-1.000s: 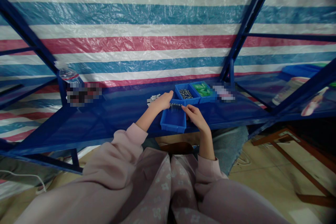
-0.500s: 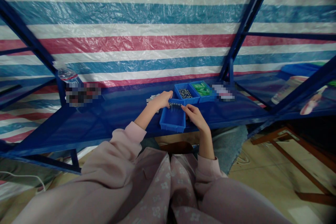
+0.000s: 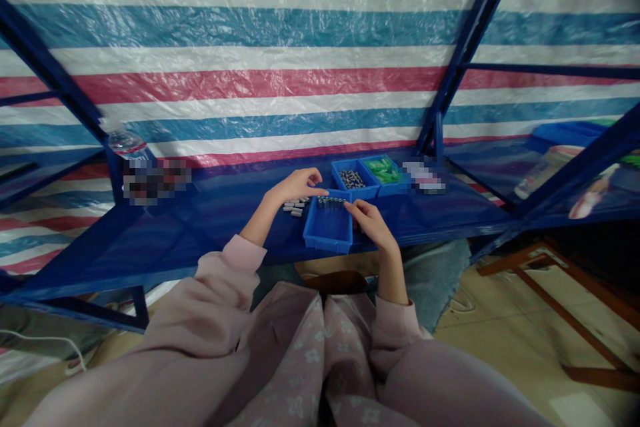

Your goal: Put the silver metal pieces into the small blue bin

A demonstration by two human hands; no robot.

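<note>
A shallow blue plastic bin [image 3: 327, 242] lies on the blue bench in front of me. Along its far inside wall stands a row of small shiny metal cylinders [image 3: 331, 203]. My left hand [image 3: 300, 184] hovers over the bin's far left corner, thumb and fingers apart, with nothing visible between them. At the far right corner, my right hand [image 3: 369, 219] has its fingers curled against the bin's rim, fingertips close to the end of the row. Loose silvery cylinders [image 3: 295, 207] lie on the bench left of the bin, partly below my left wrist.
Behind the bin are a blue box of small metal parts [image 3: 353, 178] and another of green pieces [image 3: 383, 170]. A plastic bottle [image 3: 127, 145] stands at the left. Blue frame posts [image 3: 440, 113] rise behind the bench, before a striped sheet [image 3: 280, 27].
My left hand has drawn back left from the row of cylinders and its fingers have parted. More of the row and the loose cylinders now show. My right hand stays in place.
</note>
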